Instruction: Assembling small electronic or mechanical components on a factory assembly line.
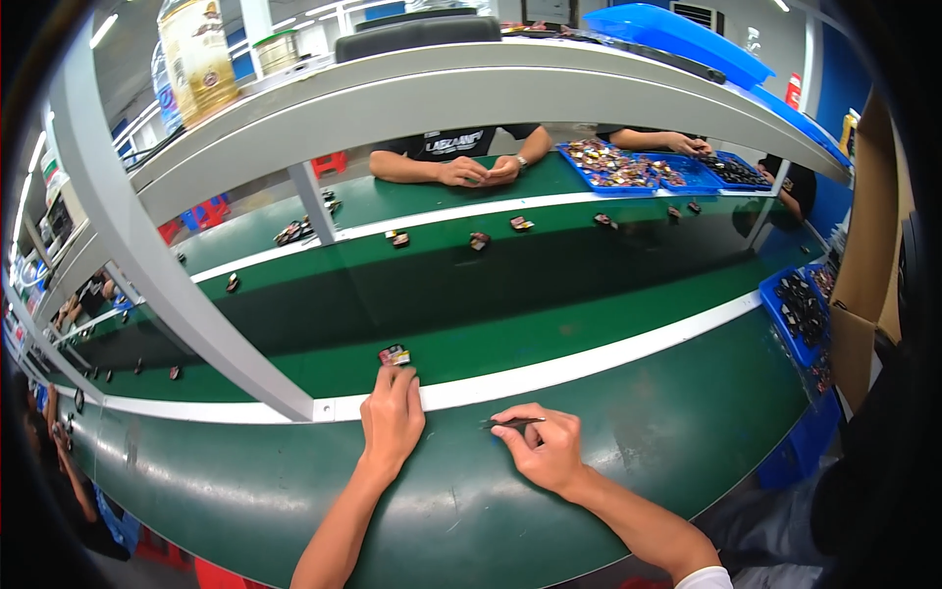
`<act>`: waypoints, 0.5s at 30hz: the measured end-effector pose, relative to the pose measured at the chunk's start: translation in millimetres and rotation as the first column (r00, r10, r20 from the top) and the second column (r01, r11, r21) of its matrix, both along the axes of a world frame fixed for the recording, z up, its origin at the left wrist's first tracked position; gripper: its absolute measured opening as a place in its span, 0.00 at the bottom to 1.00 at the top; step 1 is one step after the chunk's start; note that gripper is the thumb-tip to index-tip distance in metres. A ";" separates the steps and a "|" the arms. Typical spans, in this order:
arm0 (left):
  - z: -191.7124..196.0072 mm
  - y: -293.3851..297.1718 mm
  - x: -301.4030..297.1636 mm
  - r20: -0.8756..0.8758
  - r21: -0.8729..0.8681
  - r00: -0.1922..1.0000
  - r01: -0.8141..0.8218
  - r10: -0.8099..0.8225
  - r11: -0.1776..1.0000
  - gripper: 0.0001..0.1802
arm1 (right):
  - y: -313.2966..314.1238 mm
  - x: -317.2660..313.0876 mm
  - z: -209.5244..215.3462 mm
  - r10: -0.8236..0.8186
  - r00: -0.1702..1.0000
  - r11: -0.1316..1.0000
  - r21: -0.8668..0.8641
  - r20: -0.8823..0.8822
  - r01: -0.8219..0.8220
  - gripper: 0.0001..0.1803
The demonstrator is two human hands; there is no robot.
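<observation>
We had a small dark, red and yellow part (394, 354) right at the fingertips of our left hand (392, 417), on the green belt (510, 353); we could not tell whether they were clamped on it or merely touching. Right of that grip, our right hand (548, 447) had thumb and finger pinched together on a thin dark tool (520, 422). Beyond both hands, we saw scattered parts (479, 240), then a co-worker's hands (463, 173) left of blue trays (695, 175).

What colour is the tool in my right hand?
The slim tool looks black, as the head view shows.
</observation>
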State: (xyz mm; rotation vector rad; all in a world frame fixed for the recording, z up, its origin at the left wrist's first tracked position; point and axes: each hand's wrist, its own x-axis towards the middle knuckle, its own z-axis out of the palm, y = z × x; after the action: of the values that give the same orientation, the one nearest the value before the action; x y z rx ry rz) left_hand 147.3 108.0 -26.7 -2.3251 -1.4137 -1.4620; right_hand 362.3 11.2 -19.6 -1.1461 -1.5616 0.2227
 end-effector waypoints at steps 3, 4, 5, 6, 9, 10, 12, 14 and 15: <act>-1.9 -11.4 1.6 -0.070 -0.028 0.994 0.086 -0.088 0.996 0.06 | -2.7 -2.4 1.6 -0.008 1.000 1.000 -0.021 -0.022 0.008 0.07; -1.8 -11.1 4.6 -0.091 -0.012 0.990 0.106 -0.106 0.994 0.05 | -3.8 -0.3 -1.8 -0.021 1.000 0.999 -0.027 -0.008 0.021 0.07; -1.8 -10.6 6.3 -0.115 0.007 0.986 0.122 -0.120 0.993 0.05 | -4.5 -0.2 -3.1 -0.048 0.999 0.999 -0.025 0.000 0.048 0.07; -3.6 -10.0 4.5 -0.123 0.018 0.985 0.122 -0.119 0.992 0.04 | -3.1 -2.6 -5.1 -0.035 0.999 0.999 -0.019 -0.017 0.035 0.07; -2.4 -11.5 2.9 -0.160 0.040 0.975 0.160 -0.152 0.986 0.03 | 1.0 -4.3 -4.6 -0.032 0.998 0.999 -0.005 -0.057 0.032 0.08; -0.8 -11.7 4.5 -0.174 0.034 0.972 0.165 -0.157 0.986 0.03 | 2.4 -3.7 -5.2 -0.029 0.995 0.999 -0.036 -0.092 0.026 0.07; -0.1 -11.3 6.5 -0.171 0.017 0.971 0.171 -0.165 0.985 0.03 | 2.6 -1.5 -9.7 -0.019 0.992 0.996 -0.092 -0.128 0.007 0.05; 0.1 -8.6 6.8 -0.176 0.000 0.972 0.157 -0.155 0.988 0.02 | 3.8 -0.3 -13.5 -0.020 0.987 0.995 -0.103 -0.157 0.004 0.05; 1.5 -3.2 9.0 -0.136 -0.010 0.972 0.189 -0.189 0.982 0.02 | 4.7 -0.9 -15.2 -0.017 0.982 0.994 -0.111 -0.186 -0.003 0.05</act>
State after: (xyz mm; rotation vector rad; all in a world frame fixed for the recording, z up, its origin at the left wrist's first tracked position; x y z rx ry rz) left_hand 156.3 104.8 -25.1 -2.5643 -1.1843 -1.3133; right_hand 361.4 15.9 -34.8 -1.1815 -1.3933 0.4052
